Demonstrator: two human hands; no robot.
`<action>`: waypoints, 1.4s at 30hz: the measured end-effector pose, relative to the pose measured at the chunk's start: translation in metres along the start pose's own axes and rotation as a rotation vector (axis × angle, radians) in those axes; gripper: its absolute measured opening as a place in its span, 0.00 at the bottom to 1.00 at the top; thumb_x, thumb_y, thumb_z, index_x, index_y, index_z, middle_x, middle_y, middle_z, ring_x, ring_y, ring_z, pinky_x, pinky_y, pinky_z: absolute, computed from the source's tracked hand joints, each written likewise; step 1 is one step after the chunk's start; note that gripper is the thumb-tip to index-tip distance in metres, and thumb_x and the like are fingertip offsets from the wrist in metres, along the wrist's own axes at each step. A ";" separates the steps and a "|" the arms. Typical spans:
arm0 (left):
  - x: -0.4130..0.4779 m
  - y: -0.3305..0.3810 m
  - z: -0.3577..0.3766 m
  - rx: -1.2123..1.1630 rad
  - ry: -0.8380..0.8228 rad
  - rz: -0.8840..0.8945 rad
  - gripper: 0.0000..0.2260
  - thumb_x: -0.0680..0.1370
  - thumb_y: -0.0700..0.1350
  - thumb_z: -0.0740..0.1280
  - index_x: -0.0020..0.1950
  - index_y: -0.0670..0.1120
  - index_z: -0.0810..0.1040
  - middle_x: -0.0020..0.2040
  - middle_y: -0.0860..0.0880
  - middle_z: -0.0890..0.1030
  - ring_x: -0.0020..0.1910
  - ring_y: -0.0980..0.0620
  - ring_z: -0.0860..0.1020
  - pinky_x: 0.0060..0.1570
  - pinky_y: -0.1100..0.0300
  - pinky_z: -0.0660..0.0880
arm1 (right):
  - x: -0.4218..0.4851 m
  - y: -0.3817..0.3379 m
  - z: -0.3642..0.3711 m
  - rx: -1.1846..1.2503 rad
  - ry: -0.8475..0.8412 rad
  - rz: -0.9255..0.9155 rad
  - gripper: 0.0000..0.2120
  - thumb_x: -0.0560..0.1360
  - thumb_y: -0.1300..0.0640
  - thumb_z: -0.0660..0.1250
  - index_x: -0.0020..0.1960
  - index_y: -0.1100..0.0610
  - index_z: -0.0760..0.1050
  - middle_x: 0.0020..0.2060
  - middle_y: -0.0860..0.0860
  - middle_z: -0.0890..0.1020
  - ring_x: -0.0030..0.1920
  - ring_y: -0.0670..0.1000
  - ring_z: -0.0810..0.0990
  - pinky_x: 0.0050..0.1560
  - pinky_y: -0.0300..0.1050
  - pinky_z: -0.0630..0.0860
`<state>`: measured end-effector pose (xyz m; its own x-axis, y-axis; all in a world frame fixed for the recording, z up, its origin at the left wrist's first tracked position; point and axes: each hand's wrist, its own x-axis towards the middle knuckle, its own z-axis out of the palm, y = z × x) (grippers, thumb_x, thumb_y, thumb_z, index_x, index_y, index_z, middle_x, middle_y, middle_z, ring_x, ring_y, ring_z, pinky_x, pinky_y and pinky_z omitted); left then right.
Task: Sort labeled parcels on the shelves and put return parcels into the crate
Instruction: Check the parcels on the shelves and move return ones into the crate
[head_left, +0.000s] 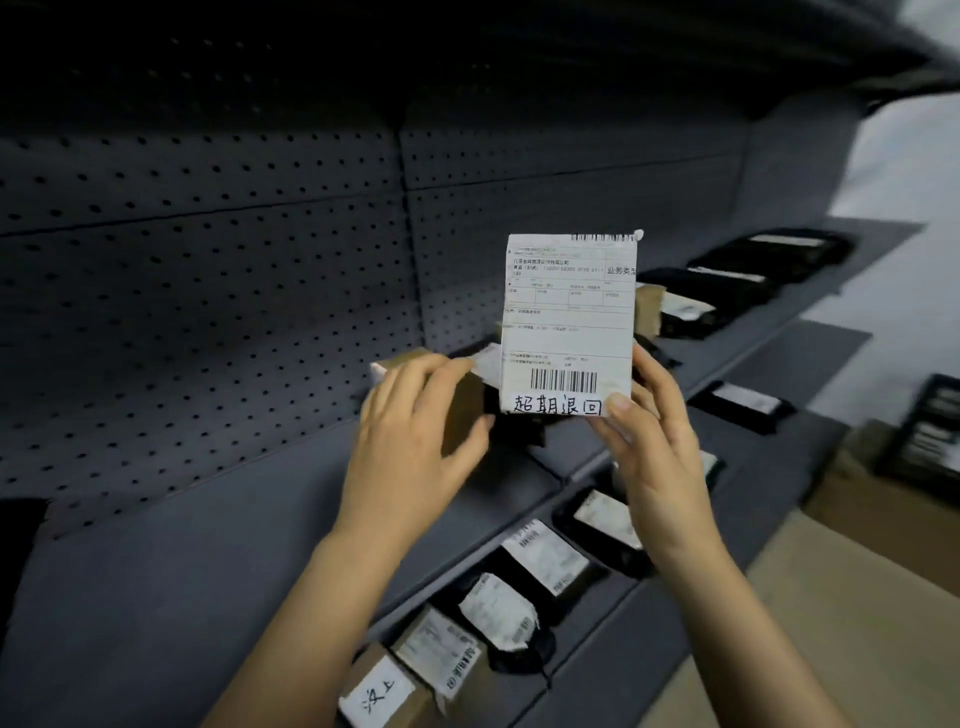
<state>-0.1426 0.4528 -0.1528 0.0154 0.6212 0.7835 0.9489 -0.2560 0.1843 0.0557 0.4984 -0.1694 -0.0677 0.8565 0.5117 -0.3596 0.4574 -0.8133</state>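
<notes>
Cardboard boxes (410, 675) with white labels stand closest, at the bottom centre of the frame, on the lower shelf (587, 691); the nearest bears handwritten characters. Beside them, further along the same shelf toward the right, lie black poly-bag parcels (519, 603), each with a printed label facing up. Both forearms rise from the bottom of the frame over the grey middle shelf (182, 561). Of the two hands, the right hand (649, 447) pinches the lower right corner of the labeled parcel (569, 322), with the thumb on the front face and the fingers behind and along the right edge. That parcel is held upright in the air at the centre of the frame, above the middle shelf, its white shipping label facing the camera, with a barcode and a strip of handwritten characters at the bottom. The left hand (415, 431), just left of it, holds a brown cardboard box (460, 410) standing on the middle shelf, fingers laid over the top and thumb against the front. Behind is the dark pegboard back panel (208, 286). At upper right, more black parcels (769, 254) lie along the shelf. A black crate (930, 431) holding labeled parcels sits at the right edge.
</notes>
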 end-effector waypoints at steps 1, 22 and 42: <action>-0.003 0.006 0.003 -0.039 -0.023 0.034 0.20 0.75 0.51 0.66 0.65 0.46 0.75 0.59 0.50 0.74 0.60 0.50 0.72 0.60 0.56 0.66 | -0.014 -0.004 -0.008 -0.034 0.046 0.005 0.26 0.70 0.45 0.68 0.67 0.41 0.70 0.62 0.47 0.80 0.64 0.50 0.77 0.61 0.45 0.75; -0.181 0.193 0.147 -0.576 -0.694 0.326 0.22 0.74 0.56 0.61 0.63 0.46 0.75 0.57 0.48 0.76 0.56 0.49 0.72 0.54 0.53 0.71 | -0.312 -0.030 -0.169 -0.317 1.001 0.445 0.18 0.79 0.62 0.63 0.66 0.48 0.72 0.45 0.43 0.86 0.48 0.42 0.82 0.59 0.46 0.76; -0.101 0.384 0.334 -0.536 -0.782 0.292 0.19 0.75 0.52 0.67 0.63 0.46 0.75 0.58 0.49 0.75 0.58 0.47 0.72 0.57 0.52 0.68 | -0.207 -0.043 -0.442 -0.257 0.996 0.492 0.23 0.72 0.52 0.67 0.67 0.45 0.72 0.55 0.47 0.84 0.59 0.48 0.81 0.66 0.51 0.73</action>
<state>0.3254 0.5397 -0.3595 0.6124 0.7451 0.2643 0.6097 -0.6580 0.4420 0.4964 0.4071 -0.3632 0.6609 0.7134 -0.2328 -0.2896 -0.0437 -0.9561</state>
